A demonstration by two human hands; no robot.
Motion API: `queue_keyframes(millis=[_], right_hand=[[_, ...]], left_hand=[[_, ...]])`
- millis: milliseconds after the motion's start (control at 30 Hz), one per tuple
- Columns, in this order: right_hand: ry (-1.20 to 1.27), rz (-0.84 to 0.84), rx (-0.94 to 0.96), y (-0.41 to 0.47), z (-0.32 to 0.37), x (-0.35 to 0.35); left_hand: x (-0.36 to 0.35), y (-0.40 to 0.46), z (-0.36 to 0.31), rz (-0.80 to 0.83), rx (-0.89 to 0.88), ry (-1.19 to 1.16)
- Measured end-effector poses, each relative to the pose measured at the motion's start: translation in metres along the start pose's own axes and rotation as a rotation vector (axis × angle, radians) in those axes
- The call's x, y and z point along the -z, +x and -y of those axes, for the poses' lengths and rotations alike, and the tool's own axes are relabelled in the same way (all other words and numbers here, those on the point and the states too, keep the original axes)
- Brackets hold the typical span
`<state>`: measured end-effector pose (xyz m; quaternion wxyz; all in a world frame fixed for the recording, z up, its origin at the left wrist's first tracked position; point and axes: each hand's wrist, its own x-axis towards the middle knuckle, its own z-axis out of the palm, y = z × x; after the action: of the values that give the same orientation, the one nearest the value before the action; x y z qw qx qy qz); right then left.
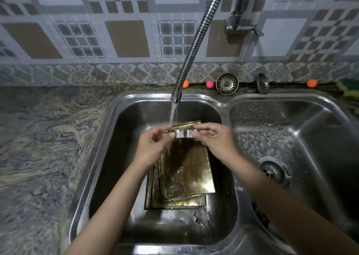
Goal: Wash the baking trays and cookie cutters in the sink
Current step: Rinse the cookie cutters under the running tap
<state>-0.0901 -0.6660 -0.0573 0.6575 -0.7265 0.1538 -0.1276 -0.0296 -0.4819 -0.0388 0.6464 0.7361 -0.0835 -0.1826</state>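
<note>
both hands, left hand (153, 144) and right hand (212, 139), pinch a metal cookie cutter (182, 133) under the tap stream (173, 114) above the stacked baking trays (186, 175); best turn it slowly so water reaches every edge.

Support: double-bowl stainless sink (108, 130) set into a marbled stone counter (44, 138). Left bowl: a stack of brass-coloured baking trays (184, 177) lies flat on the bottom, slightly fanned; a flower-shaped cookie cutter (202, 216) lies on the bowl floor just beside the stack's near right corner. Right bowl (310, 138): wet, with a drain strainer (272, 172) seated in it. Back ledge: two loose strainer baskets (227, 83), one orange ball (186, 83), one pink ball (210, 84), a second orange ball (312, 83), and a green-yellow sponge (346, 87) at far right.
</note>
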Motion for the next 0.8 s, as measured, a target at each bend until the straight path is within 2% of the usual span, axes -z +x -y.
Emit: queue_keyframes(millis=[133, 333, 800], right_hand=[[0.054, -0.094, -0.009, 0.013, -0.002, -0.014], [0.158, -0.184, 0.041, 0.021, 0.0, -0.02], [0.122, 0.0, 0.063, 0.014, -0.003, -0.045]], left_hand=[[-0.013, 0.009, -0.005, -0.151, -0.084, 0.038], [-0.02, 0.017, -0.006, -0.233, -0.105, -0.02], [0.013, 0.014, 0.005, -0.295, -0.016, -0.089]])
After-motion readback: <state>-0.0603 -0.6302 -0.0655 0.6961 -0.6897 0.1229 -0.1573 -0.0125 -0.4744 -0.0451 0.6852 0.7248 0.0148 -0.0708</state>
